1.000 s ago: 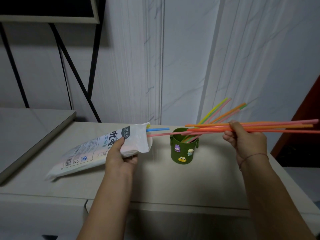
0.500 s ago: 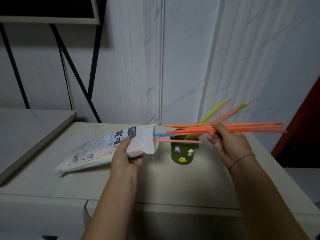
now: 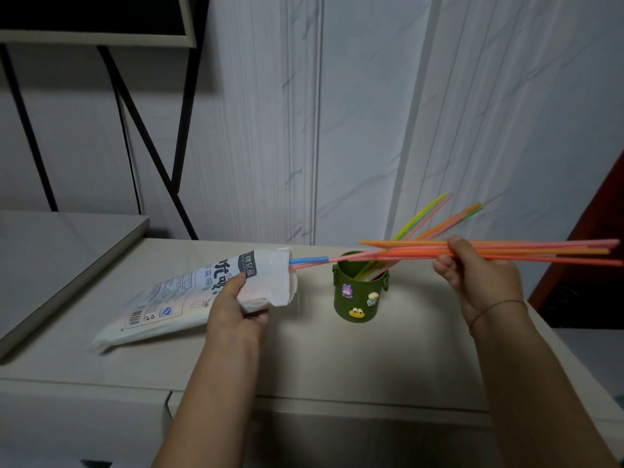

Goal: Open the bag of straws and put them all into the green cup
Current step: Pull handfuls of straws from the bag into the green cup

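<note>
Well, the right hand (image 3: 479,275) pinches a fanned bundle of orange and pink straws (image 3: 547,253). There are five or so, too overlapped to count surely. They run level, with their long ends past the grip to its right. One pink end reaches back to the mouth of the single bag (image 3: 162,298), which the left hand (image 3: 236,305) clutches just behind that mouth. One blue straw (image 3: 309,260) pokes out there. Below the bundle, left of the pinch, stands one cup (image 3: 351,300). It holds at least four leaning straws (image 3: 422,215) and wears three stickers (image 3: 357,312).

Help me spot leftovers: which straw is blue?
The straw poking from the bag; those in the right hand and cup are pink, orange, yellow, green.
</note>
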Motion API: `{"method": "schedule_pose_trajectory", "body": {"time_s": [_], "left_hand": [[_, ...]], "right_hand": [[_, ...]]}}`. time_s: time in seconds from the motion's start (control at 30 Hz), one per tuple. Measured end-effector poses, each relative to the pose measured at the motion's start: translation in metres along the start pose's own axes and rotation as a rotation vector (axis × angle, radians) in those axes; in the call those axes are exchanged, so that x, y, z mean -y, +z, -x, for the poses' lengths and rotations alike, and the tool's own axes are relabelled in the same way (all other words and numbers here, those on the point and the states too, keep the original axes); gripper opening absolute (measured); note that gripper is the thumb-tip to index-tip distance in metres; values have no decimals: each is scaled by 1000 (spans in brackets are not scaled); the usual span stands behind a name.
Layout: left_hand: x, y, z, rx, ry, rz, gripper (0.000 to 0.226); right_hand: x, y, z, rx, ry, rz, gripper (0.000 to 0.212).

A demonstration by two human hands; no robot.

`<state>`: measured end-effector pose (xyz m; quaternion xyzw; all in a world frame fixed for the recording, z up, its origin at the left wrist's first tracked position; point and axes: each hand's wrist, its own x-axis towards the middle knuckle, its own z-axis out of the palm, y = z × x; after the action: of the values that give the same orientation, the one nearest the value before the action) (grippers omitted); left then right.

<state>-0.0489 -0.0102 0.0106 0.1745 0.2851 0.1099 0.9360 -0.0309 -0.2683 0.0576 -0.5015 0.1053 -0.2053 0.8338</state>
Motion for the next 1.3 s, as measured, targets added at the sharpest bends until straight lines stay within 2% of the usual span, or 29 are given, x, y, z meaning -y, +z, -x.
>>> {"method": "schedule_pose_trajectory", "body": {"time_s": [0.2, 0.4, 0.53, 0.7, 0.87, 0.97, 1.13, 1.3], "left_hand": [[-1, -2, -2, 8, -6, 0, 15], [-3, -1, 0, 11, -10, -4, 14], [-2, 1, 2, 10, -10, 4, 14], [-1, 0, -1, -6, -20, -1, 15], [-2, 1, -1, -13, -21, -15, 14], [0, 3, 0, -11, -23, -13, 14], [4, 3, 1, 4, -34, -5, 15], [7, 3, 2, 19, -9, -49, 15]], "right_hand": [[-4, 2, -5, 23, -115, 215, 20], [-29, 20, -9, 128, -93, 559, 20], [-47, 29, -11, 163, -84, 648, 23], [-50, 31, -7, 218, -48, 447, 5], [-42, 21, -14, 98, -135, 357, 8], [-46, 21, -15, 106, -128, 338, 5], [-54, 23, -16, 143, -1, 305, 8], [-48, 18, -8, 134, 154, 276, 22]]}}
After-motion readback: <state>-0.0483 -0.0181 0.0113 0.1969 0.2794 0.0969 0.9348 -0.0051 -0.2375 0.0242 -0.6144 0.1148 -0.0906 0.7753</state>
